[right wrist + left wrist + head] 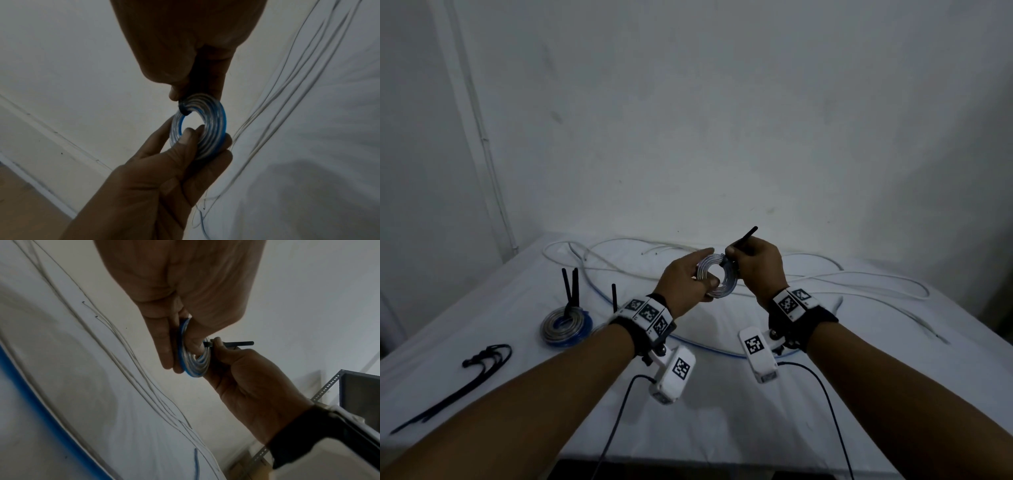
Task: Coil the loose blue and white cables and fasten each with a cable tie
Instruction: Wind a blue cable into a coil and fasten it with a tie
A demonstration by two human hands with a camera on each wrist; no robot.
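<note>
My left hand (700, 274) holds up a small coil of blue and clear-white cable (717, 279), thumb through the ring and fingers behind it. The right hand (734, 258) pinches a black cable tie (744, 240) looped round the coil's top right edge, its tail sticking up and right. In the right wrist view the tie's band (183, 108) wraps the coil (207, 123), with the left hand's fingers (185, 139) gripping below. The left wrist view shows the coil (194, 358) edge-on and the tie's tail (239, 343) beyond it.
A tied blue coil (566, 325) lies at the left with black tie tails standing up. Spare black ties (482, 363) lie near the left edge. Loose white cables (808, 277) sprawl across the back, and a blue cable (709, 347) curves under my wrists. A metal shelf (359, 386) stands beside the table.
</note>
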